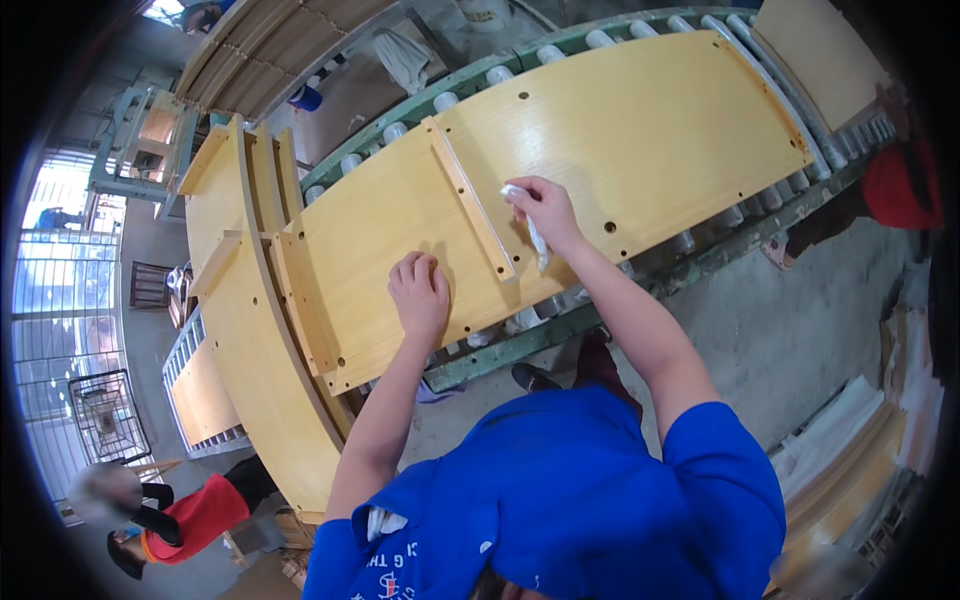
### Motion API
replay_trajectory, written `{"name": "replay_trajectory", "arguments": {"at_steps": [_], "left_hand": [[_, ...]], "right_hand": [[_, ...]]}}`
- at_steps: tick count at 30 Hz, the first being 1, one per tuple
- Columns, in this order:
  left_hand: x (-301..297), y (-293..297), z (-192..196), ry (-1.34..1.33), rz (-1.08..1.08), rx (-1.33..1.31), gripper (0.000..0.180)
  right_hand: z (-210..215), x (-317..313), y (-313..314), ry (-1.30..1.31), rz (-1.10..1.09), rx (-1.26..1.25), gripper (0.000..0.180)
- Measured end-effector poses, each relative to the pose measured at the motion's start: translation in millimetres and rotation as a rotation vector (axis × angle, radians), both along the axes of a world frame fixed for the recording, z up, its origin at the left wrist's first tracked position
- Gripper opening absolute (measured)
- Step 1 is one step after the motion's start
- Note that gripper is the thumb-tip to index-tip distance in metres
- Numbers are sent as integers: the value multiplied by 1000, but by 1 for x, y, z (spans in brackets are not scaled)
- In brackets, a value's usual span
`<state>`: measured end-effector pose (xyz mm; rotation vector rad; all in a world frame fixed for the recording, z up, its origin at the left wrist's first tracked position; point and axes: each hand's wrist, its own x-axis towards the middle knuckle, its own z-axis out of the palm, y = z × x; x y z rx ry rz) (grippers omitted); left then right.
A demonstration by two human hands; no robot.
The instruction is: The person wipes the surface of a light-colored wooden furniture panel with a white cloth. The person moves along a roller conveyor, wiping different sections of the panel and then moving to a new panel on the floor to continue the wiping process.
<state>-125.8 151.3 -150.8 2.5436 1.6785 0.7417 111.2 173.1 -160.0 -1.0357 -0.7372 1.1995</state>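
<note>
A long pale yellow wooden panel point(640, 140) with drilled holes lies in front of me on a roller conveyor. My right hand point(545, 212) is closed around a crumpled white rag point(538, 243), held just right of the wooden crosspiece point(470, 200) on the panel. One end of the rag pokes out past the fingertips and another hangs below the palm. Left of that crosspiece, my left hand point(418, 295) rests on the panel near its front edge, fingers loosely bent and apart, with no object visible in it. Another wooden strip point(303, 300) runs along the panel's left end.
Curved yellow panels point(262, 350) stand close on the left. The conveyor's green rail point(560, 335) runs between me and the rollers. People in red are at the lower left point(200, 515) and far right point(900, 185). Stacked boards point(840, 470) lie at the lower right.
</note>
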Motion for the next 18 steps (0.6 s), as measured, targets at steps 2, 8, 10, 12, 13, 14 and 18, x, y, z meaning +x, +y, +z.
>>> {"name": "replay_trajectory", "arguments": {"at_steps": [2,8,10,12,13,14,18], "left_hand": [[-1,0,1,-2,2,4,15],[2,2,7,-5,11,-20,16],[-2,0,6,-5,24,-25,17],[-3,1,6,-11,24,-15,18],[-2,2,6,-11,26,-16,18],[-1,2,7,-11,27,-17,18],[-1,3,7,-25,28,-26,18]], "right_hand": [[-3,2,41,-106,3,-8,18],[-9,-4,140,-491,-79,25,17],[-7,-12,156,-575,-75,40,16],[-7,-16,168,-650,-51,39,17],[-7,-16,173,-663,-38,32,17],[-7,-15,178,-677,-27,25,17],[-7,-16,191,-802,8,-8,17]]}}
